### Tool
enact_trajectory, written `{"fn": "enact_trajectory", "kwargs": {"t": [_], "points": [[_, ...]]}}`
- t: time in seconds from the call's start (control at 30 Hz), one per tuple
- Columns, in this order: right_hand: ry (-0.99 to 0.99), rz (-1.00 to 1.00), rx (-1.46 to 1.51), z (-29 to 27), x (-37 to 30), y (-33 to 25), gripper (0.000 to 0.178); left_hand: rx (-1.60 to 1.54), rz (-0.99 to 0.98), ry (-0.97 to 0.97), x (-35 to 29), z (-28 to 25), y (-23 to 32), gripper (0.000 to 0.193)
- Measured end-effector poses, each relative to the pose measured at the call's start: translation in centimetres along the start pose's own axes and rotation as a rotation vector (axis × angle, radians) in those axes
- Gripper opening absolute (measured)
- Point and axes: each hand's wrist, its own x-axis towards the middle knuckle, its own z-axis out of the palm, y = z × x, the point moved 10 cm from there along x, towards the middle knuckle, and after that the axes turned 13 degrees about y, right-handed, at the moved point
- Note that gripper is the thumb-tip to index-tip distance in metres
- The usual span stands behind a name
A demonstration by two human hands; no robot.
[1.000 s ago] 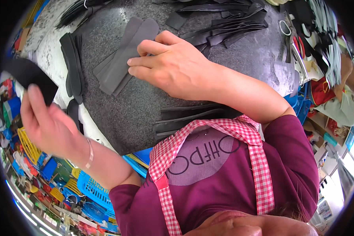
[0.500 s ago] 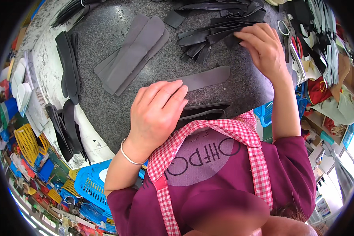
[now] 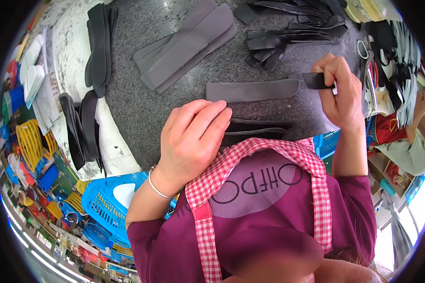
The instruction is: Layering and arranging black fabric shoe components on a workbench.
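My left hand (image 3: 190,138) rests flat, fingers together, on a stack of dark grey strips (image 3: 257,130) at the near edge of the speckled grey table (image 3: 151,111). A single grey strip (image 3: 251,90) lies just beyond it. Over the table's right side, my right hand (image 3: 339,92) pinches a small black strip (image 3: 315,80). A pile of grey strips (image 3: 186,45) lies farther back, and a heap of black strips (image 3: 288,35) at the far right.
Black shoe-shaped pieces (image 3: 97,45) and more black strips (image 3: 80,127) lie on the white board at left. Blue (image 3: 104,200) and yellow (image 3: 30,141) plastic baskets stand below the table. Scissors (image 3: 366,56) and clutter fill the right side.
My left hand came in from the far left onto the near stack. My right hand reached to the black heap, then drew back holding a black strip. A single grey strip now lies in the middle.
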Motion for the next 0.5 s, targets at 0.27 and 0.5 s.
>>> {"fn": "enact_trajectory", "kwargs": {"t": [0.27, 0.5], "points": [[-0.171, -0.13, 0.125, 6.3, 3.1, -8.1, 0.028, 0.049, 0.024, -0.043, -0.5, 0.7, 0.2, 0.036], [-0.064, -0.149, 0.151, 9.0, 2.9, -8.3, 0.019, 0.093, 0.039, -0.065, -1.0, 1.1, 0.4, 0.035]]}}
